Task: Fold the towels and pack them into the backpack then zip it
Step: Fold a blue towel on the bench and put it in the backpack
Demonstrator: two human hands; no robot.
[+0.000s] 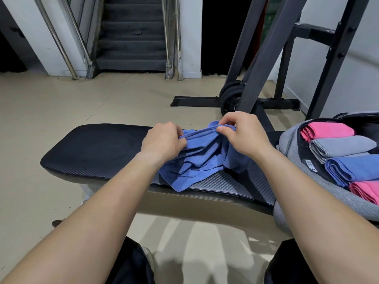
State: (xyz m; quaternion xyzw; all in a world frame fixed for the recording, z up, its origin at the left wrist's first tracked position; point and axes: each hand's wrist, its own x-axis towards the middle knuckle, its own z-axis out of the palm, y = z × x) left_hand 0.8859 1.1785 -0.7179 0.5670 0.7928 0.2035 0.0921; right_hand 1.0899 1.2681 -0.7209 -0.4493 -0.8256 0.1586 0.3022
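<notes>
Fingers [224, 131] of left hand [164, 140] and right hand [244, 134] in a pinch on blue towel [194, 162]; four folded towels [338, 146] inside open backpack [291, 140].

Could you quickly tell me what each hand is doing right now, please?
Left hand: closed, pinching the hemmed edge of the blue towel.
Right hand: closed, pinching the same edge of the blue towel further along.

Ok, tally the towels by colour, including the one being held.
Pink: 2, far pink towel and near pink towel
Grey: 1, grey towel
Blue: 2, folded blue towel and held blue towel
Total: 5
</notes>
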